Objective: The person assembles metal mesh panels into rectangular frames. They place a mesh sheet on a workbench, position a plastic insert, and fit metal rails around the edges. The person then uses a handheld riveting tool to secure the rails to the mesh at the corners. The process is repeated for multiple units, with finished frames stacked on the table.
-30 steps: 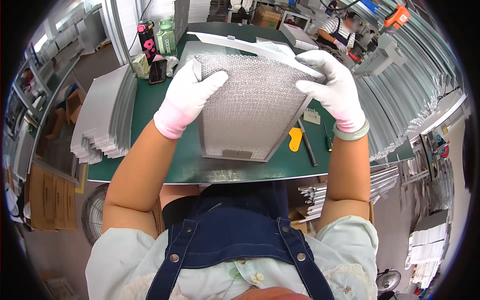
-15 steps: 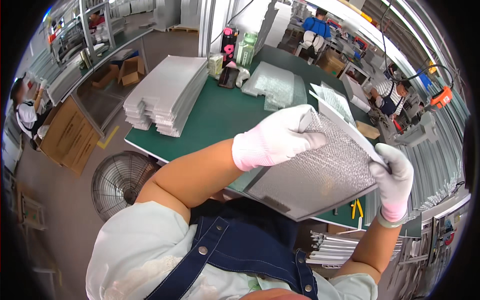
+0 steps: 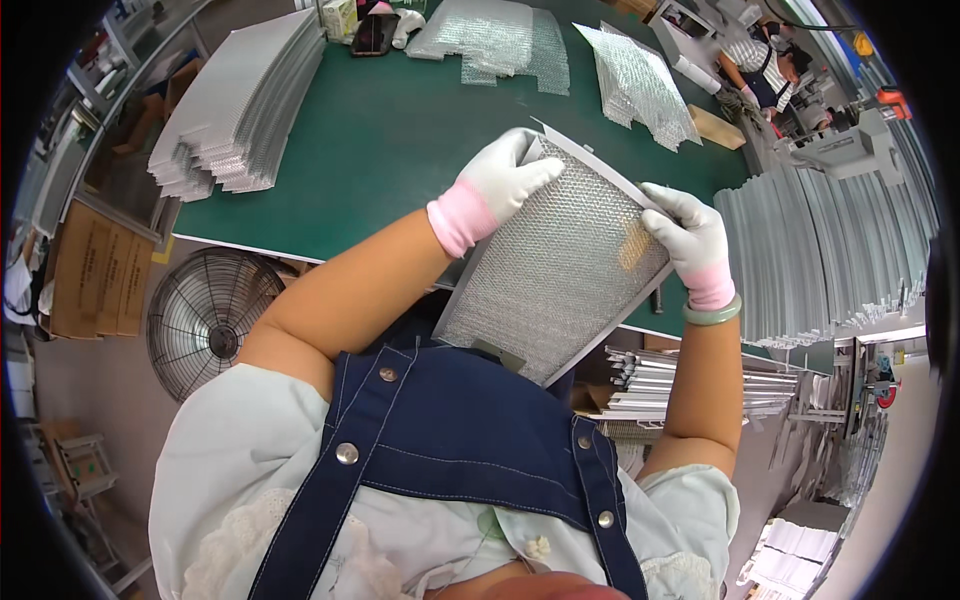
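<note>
A silvery metal mesh filter panel slants in front of my body, its lower end by my apron. A light grey edge strip runs along its far upper side. My left hand, in a white glove with a pink cuff, grips the upper left corner, thumb over the mesh. At the upper right corner, my right hand, gloved alike, closes on the edge, its fingertips partly behind the panel. A dark tab shows near the lower edge, and a yellowish patch lies by my right hand.
On the green table lie a stack of mesh sheets at left, mesh pieces at the far side and more further right. Grey strips stand at right. A floor fan is left of me. A co-worker is at far right.
My view has tilted down. The panel has turned more face-on, with both hands still gripping its upper corners. The yellow-handled pliers on the table are no longer visible.
</note>
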Available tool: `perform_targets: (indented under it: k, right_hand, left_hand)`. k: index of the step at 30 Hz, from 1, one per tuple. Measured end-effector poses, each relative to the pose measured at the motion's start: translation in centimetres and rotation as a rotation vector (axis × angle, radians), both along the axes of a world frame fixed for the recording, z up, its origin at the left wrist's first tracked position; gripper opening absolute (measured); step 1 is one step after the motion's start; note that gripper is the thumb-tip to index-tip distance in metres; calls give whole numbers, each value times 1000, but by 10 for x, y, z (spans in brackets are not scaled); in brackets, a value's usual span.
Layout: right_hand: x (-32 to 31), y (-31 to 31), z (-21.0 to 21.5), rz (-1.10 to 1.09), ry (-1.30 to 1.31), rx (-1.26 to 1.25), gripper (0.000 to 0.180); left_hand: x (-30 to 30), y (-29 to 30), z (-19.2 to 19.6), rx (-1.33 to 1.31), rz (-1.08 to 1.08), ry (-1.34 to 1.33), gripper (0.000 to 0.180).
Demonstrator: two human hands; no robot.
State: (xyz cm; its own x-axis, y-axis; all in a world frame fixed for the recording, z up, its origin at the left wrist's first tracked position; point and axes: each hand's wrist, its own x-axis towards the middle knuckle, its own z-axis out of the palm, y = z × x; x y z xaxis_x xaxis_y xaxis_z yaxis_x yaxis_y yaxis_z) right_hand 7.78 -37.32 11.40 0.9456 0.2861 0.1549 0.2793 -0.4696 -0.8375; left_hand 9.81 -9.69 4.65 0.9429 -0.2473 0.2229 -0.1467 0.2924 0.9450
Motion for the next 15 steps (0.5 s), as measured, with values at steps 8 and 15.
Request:
perform_targets:
  k: [8, 15]
  right_hand:
    - [-2, -4, -2, -19, 2, 46, 33]
    - [-7, -4, 0, -25, -43, 6, 31]
  left_hand:
    - [-2, -8, 6, 417, 744, -619, 47]
    - [-5, -3, 18, 645, 764, -851, 33]
